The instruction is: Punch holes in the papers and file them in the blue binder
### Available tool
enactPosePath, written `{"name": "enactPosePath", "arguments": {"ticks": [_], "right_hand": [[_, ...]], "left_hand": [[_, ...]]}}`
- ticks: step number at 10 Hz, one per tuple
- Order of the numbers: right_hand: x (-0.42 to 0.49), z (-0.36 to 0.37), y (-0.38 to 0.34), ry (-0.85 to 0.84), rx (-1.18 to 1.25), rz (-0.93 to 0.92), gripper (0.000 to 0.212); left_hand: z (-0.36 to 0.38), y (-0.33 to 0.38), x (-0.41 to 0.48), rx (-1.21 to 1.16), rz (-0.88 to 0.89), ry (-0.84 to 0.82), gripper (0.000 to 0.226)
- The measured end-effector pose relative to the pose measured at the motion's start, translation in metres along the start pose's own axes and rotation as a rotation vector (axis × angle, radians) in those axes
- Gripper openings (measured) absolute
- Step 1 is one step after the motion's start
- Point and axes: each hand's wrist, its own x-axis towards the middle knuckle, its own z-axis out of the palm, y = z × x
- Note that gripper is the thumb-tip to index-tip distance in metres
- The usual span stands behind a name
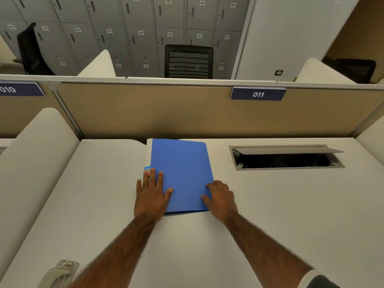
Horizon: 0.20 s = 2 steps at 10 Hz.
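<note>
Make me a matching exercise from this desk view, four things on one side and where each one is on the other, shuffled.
Things:
1. blue binder
2. hole punch
3. cable hatch
4. left hand

Places:
A. near left corner of the desk
B. flat on the binder's near left corner
C. middle of the desk, closed
D. far right of the desk, lid open

Pairs: 1-C, 2-A, 3-D, 4-B

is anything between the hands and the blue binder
Nothing visible. Both hands already rest on the closed blue binder: the left hand on its near left corner, the right hand at its near right edge.
</note>
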Motion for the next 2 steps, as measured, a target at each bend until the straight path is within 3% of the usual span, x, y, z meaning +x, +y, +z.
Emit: {"name": "enactPosePath", "arguments": {"ticks": [2], "right_hand": [[-0.014,-0.033,-0.002,0.012,-0.014,-0.042,0.058]], "left_hand": [[-0.046,0.009,-0.008,-0.027,0.025,0.089,0.101]]}}
